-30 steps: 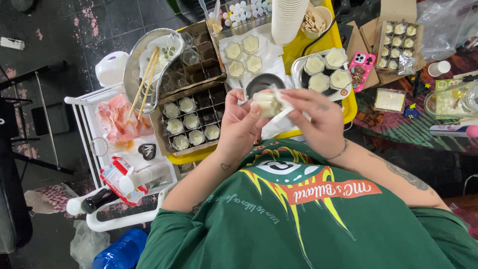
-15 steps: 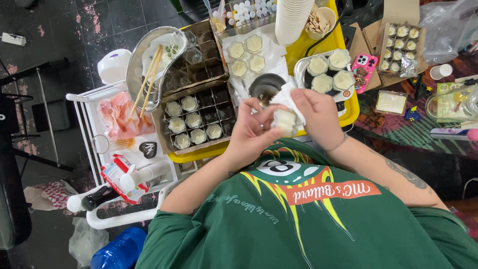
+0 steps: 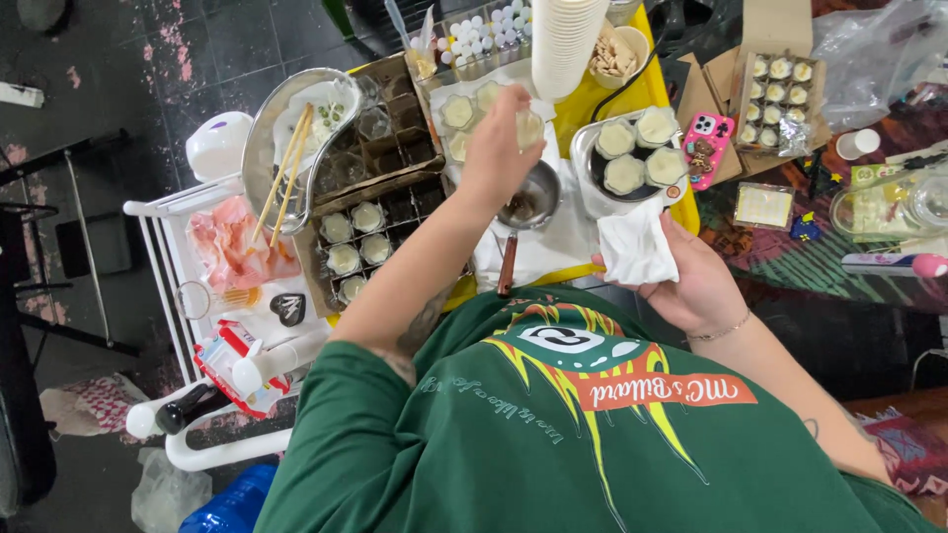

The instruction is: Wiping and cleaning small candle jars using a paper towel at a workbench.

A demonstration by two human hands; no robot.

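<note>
reaching out over the yellow tray point(image 3: 660, 94), the person's left hand point(image 3: 502, 148) now carries the small filled glass cup point(image 3: 528, 128), fingers clamped round it, up beside the other filled cups point(image 3: 459, 111). a moment ago both hands met at the chest wiping it; the right hand point(image 3: 681, 276) has dropped back, fingers bunched on the white cloth point(image 3: 637, 249).

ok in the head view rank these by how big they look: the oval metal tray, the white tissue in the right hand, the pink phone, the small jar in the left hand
1. oval metal tray
2. white tissue, bunched in the right hand
3. pink phone
4. small jar in the left hand, partly hidden by fingers

Tissue and phone look close, and the tissue sits nearer the camera, so that order is unsure.
</note>
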